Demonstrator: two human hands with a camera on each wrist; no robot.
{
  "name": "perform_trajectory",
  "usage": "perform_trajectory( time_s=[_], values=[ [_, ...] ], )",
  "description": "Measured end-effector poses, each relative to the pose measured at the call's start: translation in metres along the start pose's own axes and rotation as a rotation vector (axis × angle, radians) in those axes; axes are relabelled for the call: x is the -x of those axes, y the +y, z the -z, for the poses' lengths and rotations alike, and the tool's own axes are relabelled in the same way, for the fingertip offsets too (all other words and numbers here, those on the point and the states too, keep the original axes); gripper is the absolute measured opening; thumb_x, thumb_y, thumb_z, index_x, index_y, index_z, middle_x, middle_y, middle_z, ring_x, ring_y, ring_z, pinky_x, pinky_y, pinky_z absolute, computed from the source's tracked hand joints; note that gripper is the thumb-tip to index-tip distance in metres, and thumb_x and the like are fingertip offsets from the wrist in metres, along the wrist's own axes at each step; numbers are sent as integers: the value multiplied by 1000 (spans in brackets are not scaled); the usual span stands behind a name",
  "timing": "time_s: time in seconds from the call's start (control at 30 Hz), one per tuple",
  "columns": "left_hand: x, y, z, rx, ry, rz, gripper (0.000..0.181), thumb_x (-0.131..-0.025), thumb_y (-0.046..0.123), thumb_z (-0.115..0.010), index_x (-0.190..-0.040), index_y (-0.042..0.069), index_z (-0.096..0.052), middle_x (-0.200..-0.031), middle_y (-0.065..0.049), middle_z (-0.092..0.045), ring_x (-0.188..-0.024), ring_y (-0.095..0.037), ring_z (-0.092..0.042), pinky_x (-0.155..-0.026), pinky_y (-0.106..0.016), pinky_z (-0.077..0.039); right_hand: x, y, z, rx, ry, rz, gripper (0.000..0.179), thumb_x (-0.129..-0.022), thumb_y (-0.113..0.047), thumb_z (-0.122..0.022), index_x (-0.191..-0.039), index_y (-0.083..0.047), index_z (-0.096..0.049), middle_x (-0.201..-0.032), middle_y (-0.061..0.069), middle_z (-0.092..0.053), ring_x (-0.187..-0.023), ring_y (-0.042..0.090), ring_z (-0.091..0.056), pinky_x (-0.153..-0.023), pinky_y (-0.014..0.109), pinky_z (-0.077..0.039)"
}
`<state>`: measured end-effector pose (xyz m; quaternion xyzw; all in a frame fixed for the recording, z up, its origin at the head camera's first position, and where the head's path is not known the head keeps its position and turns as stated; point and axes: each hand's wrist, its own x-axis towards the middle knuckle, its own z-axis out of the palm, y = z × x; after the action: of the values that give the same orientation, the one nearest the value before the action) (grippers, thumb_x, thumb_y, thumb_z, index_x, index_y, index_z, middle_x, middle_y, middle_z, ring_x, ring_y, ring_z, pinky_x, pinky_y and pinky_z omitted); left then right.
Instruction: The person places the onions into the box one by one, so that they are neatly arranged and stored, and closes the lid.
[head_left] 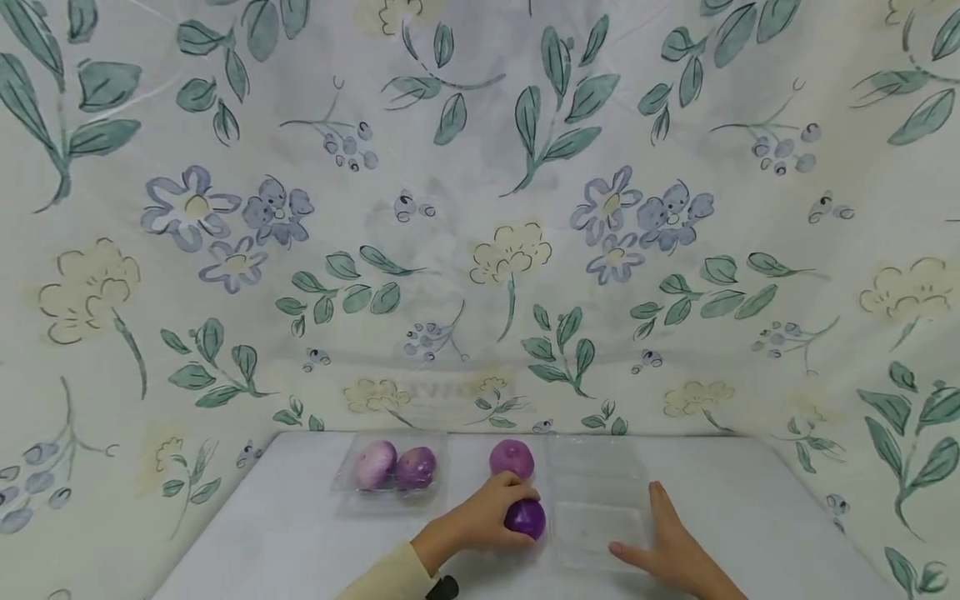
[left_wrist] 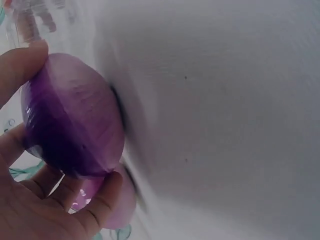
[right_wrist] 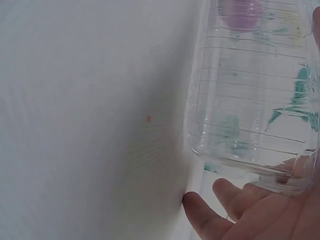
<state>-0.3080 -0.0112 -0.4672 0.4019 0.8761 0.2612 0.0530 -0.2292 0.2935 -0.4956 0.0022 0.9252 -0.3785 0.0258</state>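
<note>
A purple onion (head_left: 525, 520) stands on the white table in my left hand (head_left: 483, 518), whose thumb and fingers curl round its sides. The left wrist view shows the same onion (left_wrist: 75, 117), dark purple on one half and paler on the other, held by the fingertips. Just behind it sits a second, pinker onion (head_left: 512, 460). Along the right side of a clear plastic clamshell box (head_left: 597, 535), lying opened out, is my right hand (head_left: 675, 542) with thumb and fingers spread. In the right wrist view its fingers extend beside the ribbed box wall (right_wrist: 250, 120); contact cannot be made out.
At the back left, another clear plastic box (head_left: 390, 506) contains two onions (head_left: 395, 467). Flower-patterned cloth (head_left: 480, 333) rises behind the white table (head_left: 285, 533) and along its sides.
</note>
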Motion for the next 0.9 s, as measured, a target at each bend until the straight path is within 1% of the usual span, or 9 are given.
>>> perform_trajectory(
  time_s=[0.07,0.13,0.27,0.43,0.5,0.6,0.7,0.8,0.9],
  values=[
    [-1,-1,-1,19,-6,9,55,-77,30,-84,-125,16,-63,-126,-3,-51,-118,-19,-52,-98,-37,-51,-1,0,0,0,6,3,127,-79,-50,-78,-150,17,3,-156,42,4,-145,57,-1,-115,67,-11],
    [-2,-3,-2,61,-22,19,55,-75,26,-85,-124,16,-63,-126,-2,-54,-118,-18,-54,-99,-37,-50,-2,0,-1,-16,-11,-5,127,-79,-50,-78,-150,17,3,-156,42,5,-145,57,-1,-115,67,-10],
    [-7,-3,-5,115,-60,18,54,-73,21,-86,-122,17,-64,-125,2,-61,-119,-11,-55,-101,-32,-47,0,4,-1,-51,-52,-41,129,-79,-51,-78,-149,17,6,-156,41,7,-145,57,2,-115,68,-8],
    [-15,0,-10,159,-65,-4,56,-73,20,-86,-123,15,-61,-125,1,-61,-118,-9,-53,-102,-29,-46,2,5,4,-42,-36,-9,128,-80,-49,-77,-150,16,8,-156,40,8,-145,57,3,-115,67,-7],
    [-17,1,-10,157,-65,-13,57,-72,19,-87,-122,14,-61,-124,0,-61,-117,-9,-54,-102,-28,-46,3,6,6,-44,-30,2,127,-81,-48,-77,-150,16,8,-156,40,8,-145,57,3,-115,67,-7],
    [-17,-1,-6,132,-56,-9,56,-70,17,-88,-119,13,-62,-121,-1,-62,-114,-10,-56,-100,-29,-47,0,4,6,-58,-28,5,126,-81,-48,-77,-151,15,7,-157,39,8,-146,55,3,-116,66,-7],
    [-17,-5,0,102,-26,-14,55,-68,16,-88,-117,12,-63,-121,-3,-63,-114,-14,-58,-98,-32,-49,-1,3,4,-84,-24,-12,127,-79,-48,-79,-151,13,6,-158,38,8,-146,55,3,-116,66,-7],
    [-19,-6,6,114,1,-21,55,-67,16,-87,-117,11,-62,-122,-5,-63,-113,-21,-59,-95,-37,-51,0,2,3,-112,-16,-37,128,-78,-46,-81,-152,13,6,-158,38,8,-146,56,-1,-115,67,-9],
    [-24,-1,13,133,20,-30,54,-68,16,-86,-116,12,-62,-123,-5,-62,-113,-24,-60,-93,-41,-53,0,3,5,-110,-9,-44,129,-77,-46,-81,-152,13,6,-158,38,7,-145,57,-6,-115,67,-12]
  ],
)
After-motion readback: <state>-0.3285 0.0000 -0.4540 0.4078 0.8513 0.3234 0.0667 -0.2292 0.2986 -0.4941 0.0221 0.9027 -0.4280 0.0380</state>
